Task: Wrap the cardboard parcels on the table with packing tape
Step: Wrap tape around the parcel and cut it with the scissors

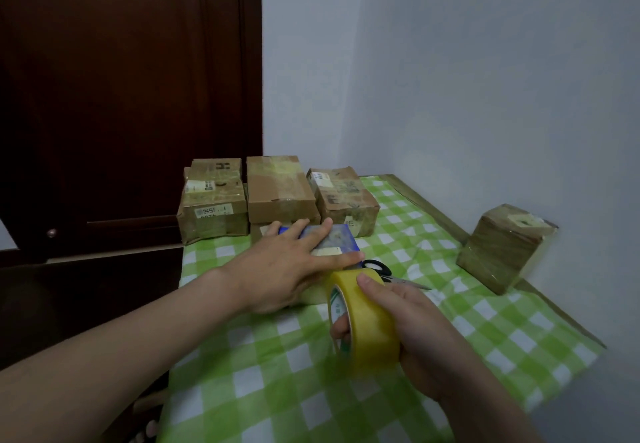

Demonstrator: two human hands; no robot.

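A small blue-topped parcel (341,240) lies in the middle of the table. My left hand (287,266) presses flat on it with straight fingers, the thumb along its near edge. A big yellow roll of packing tape (367,321) stands on edge just in front of the parcel. My right hand (415,331) grips the roll, thumb through the core and fingers over the outer face. A strip of tape seems to run from the roll to the parcel's near side. Several taped cardboard parcels (280,188) stand in a row at the back.
Black-handled scissors (384,271) lie right of the roll, partly hidden behind it. A taped cube-shaped parcel (502,248) sits at the right edge by the wall. The green checked tablecloth (277,373) covers the table. A dark wooden door (121,96) stands behind on the left.
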